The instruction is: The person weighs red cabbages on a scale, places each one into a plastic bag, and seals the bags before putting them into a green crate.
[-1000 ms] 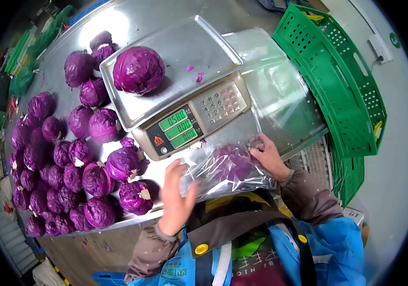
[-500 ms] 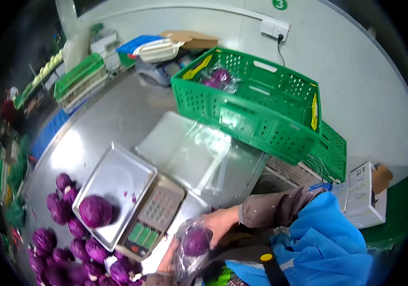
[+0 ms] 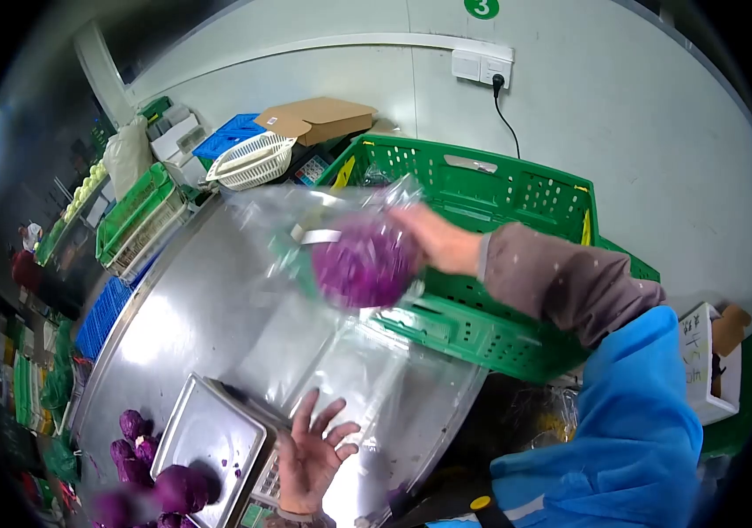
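A red cabbage [image 3: 367, 264] in a clear plastic bag [image 3: 279, 211] is held up by my right hand [image 3: 433, 238], in front of the near wall of the green crate [image 3: 481, 339]. Motion blurs the cabbage and part of the bag. My left hand [image 3: 308, 462] is empty, palm up with fingers spread, beside the weighing scale's keypad. On the steel pan [image 3: 222, 440] of the scale sits another red cabbage [image 3: 181, 489]. More loose red cabbages [image 3: 132, 425] lie on the steel table to the left of the pan.
Flat clear plastic bags [image 3: 332, 352] lie on the steel table [image 3: 165, 326]. A white basket [image 3: 253, 161], a cardboard box [image 3: 316, 119] and a blue crate [image 3: 233, 134] stand at the back. A white box [image 3: 708, 370] is at the right. A plugged-in cord [image 3: 506, 114] hangs on the wall.
My right hand has lifted the bagged red cabbage from the table's front edge up to the green crate. The left hand has let go of it and opened. The view has shifted.
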Available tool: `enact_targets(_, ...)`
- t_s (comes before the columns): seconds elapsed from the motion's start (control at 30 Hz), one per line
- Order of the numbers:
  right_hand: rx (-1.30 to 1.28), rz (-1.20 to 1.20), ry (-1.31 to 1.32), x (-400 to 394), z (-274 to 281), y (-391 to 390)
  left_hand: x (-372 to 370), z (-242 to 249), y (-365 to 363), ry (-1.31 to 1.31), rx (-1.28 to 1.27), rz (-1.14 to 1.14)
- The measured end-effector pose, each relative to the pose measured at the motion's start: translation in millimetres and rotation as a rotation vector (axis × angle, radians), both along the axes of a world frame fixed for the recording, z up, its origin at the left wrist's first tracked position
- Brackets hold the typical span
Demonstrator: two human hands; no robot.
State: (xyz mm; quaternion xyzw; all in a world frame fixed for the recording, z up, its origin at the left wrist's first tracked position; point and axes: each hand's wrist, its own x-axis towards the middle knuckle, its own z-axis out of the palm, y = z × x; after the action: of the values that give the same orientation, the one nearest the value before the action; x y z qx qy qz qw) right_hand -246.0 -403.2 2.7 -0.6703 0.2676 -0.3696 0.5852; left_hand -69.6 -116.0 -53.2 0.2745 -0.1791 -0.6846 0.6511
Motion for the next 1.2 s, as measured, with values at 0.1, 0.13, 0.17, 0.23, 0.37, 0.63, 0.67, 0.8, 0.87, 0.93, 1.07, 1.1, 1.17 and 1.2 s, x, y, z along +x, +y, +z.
enact_targets(0.1,0.261,-0.109,0.047,-20,-29,-83,5,-38,6,-0.124,0.245,0.071)
enact_targets(0.13,0.313,-0.186,0.014,-22,-38,-95,15,-53,14,-0.055,0.277,0.009)
enact_targets(0.17,0.364,-0.263,-0.017,-20,-48,-106,16,-60,20,-0.076,0.325,0.051)
enact_targets(0.23,0.368,-0.332,-0.037,1,-117,-134,14,-70,26,-0.121,0.413,0.112)
enact_targets(0.37,0.476,-0.469,0.088,59,-163,-97,16,-81,24,-0.140,0.489,0.155)
enact_targets(0.63,0.098,-0.359,0.413,83,-259,-108,14,-93,41,-0.118,0.588,0.284)
enact_targets(0.67,-0.035,-0.236,0.358,78,-265,-114,12,-94,47,-0.091,0.577,0.302)
enact_targets(0.8,0.582,0.233,0.539,32,-254,-156,7,-74,62,-0.043,0.547,0.345)
enact_targets(0.87,0.351,0.205,0.699,18,-207,-163,6,-71,79,-0.060,0.564,0.400)
enact_targets(0.93,-0.189,0.078,0.810,21,-157,-172,8,-75,103,-0.083,0.547,0.461)
enact_targets(1.07,-0.426,0.012,0.477,65,-106,-221,35,-69,147,-0.229,0.507,0.770)
enact_targets(1.1,-0.632,-0.029,0.306,82,-106,-228,51,-71,163,-0.292,0.492,0.848)
enact_targets(1.17,-0.050,0.215,0.348,136,-21,-88,83,-67,193,-0.338,0.496,1.020)
enact_targets(1.2,-0.026,0.227,0.323,161,-6,-25,100,-63,205,-0.323,0.513,1.116)
